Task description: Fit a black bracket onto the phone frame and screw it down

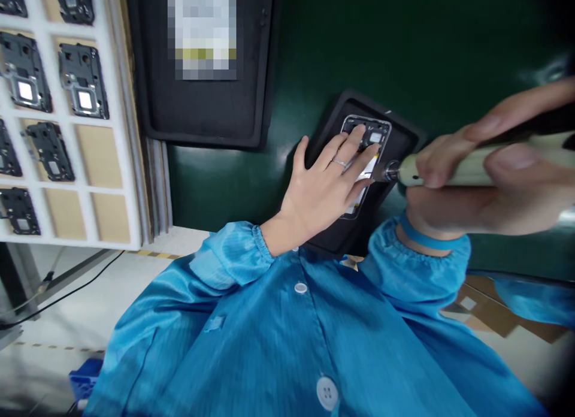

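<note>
Head view shows the left hand [330,186] lying flat, its grip released and fingers spread, pressing on an opened phone [366,159] that sits in a black fixture [399,144] on the dark green surface [449,57]. Right hand [489,180] has its grip clenched around a pale electric screwdriver [449,168], whose metal tip touches the phone just beside the left fingertips [371,150]. Off to the left, a white compartment tray [130,165] holds several black phone parts [83,81], and a black foam tray [202,114] lies between it and the fixture.
</note>
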`<state>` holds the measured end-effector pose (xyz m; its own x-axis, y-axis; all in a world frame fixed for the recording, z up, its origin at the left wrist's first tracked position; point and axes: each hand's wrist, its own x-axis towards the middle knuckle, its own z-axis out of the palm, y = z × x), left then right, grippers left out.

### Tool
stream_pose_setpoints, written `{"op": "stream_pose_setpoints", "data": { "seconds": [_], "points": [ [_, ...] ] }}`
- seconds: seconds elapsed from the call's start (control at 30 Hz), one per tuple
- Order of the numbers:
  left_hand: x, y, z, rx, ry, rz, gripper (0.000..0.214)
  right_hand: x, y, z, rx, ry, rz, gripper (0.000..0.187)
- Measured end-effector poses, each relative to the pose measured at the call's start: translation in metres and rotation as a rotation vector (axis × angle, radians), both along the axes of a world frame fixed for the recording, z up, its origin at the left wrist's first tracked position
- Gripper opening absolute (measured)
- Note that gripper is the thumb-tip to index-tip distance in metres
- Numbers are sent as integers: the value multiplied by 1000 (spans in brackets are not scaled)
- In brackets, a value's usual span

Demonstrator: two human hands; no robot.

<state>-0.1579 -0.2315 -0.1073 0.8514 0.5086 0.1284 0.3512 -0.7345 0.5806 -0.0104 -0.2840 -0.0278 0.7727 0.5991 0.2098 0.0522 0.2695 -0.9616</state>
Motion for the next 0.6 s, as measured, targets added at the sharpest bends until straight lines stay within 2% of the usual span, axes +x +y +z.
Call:
{"op": "stream_pose_setpoints", "data": {
  "seconds": [0.07,0.13,0.23,0.3,0.4,0.5,0.6],
  "points": [
    [0,0,0,-3,-15,-3,62,-5,8,0,48,-89,89,25],
    [0,1,4,20,14,-9,58,-8,14,-1,37,-100,86,19],
    [-2,4,18,94,112,-33,53,-7,17,-3,32,-81,76,18],
    [-3,6,29,144,168,-54,51,-5,17,-4,57,-66,107,22],
    [-6,8,39,183,209,-70,48,-4,17,-3,114,-66,77,21],
    [-7,9,41,189,211,-70,46,-3,17,0,102,-73,51,18],
    [-6,8,37,176,185,-62,46,-1,13,0,37,-89,82,20]
  ]
}}
